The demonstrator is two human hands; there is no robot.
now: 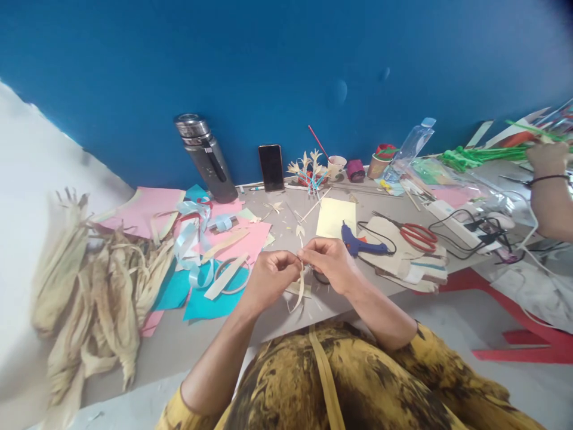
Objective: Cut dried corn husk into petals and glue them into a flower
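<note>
My left hand point(275, 270) and my right hand point(329, 260) meet above the table's front part, fingertips pinched together. Between them runs a thin pale corn husk strip point(301, 280), its loose end curling down below my fingers. A small leaf-shaped tip point(299, 230) pokes up above the fingertips; whether it belongs to the same piece I cannot tell. To the right of my right hand lies a blue glue gun point(364, 243). Left of my left hand are a roll of tape point(231, 276) and cut husk pieces point(226, 276) on blue and pink paper.
Dried corn husks point(101, 298) pile up at the left. A dark flask point(208, 161), a phone point(271, 168) and husk flowers point(308, 170) stand along the wall. Gloves point(403, 257), red-handled scissors point(418, 237) and a power strip point(461, 224) lie right, near another person's hand point(548, 158).
</note>
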